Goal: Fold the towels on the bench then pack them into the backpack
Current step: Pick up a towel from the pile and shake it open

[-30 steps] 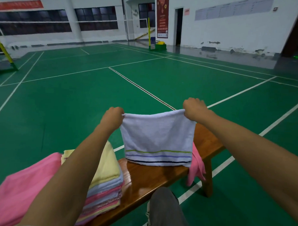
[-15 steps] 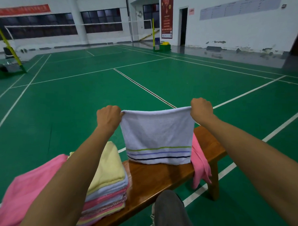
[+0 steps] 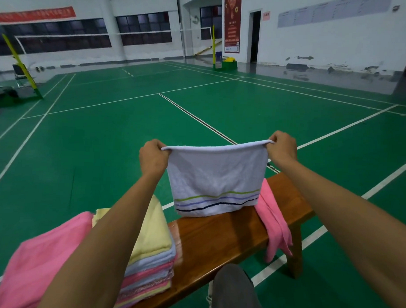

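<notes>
A white towel (image 3: pixel 216 179) with green, blue and dark stripes near its lower edge hangs doubled over in front of me. My left hand (image 3: pixel 153 158) pinches its upper left corner and my right hand (image 3: pixel 281 148) pinches its upper right corner. Its bottom edge just reaches the wooden bench (image 3: pixel 219 237). A stack of folded towels (image 3: pixel 152 255), yellow on top, lies on the bench's left part. An unfolded pink towel (image 3: pixel 275 225) hangs over the bench's right end. No backpack shows.
A large pink cloth (image 3: pixel 35 261) lies at the lower left beside the stack. My grey-trousered knee (image 3: pixel 235 291) is at the bottom edge. Green court floor with white lines surrounds the bench; net posts (image 3: pixel 21 66) stand far off.
Both hands have lifted the white towel slightly and drawn its top edge tauter; the view has tilted up a little. The stack and pink towel have not moved.
</notes>
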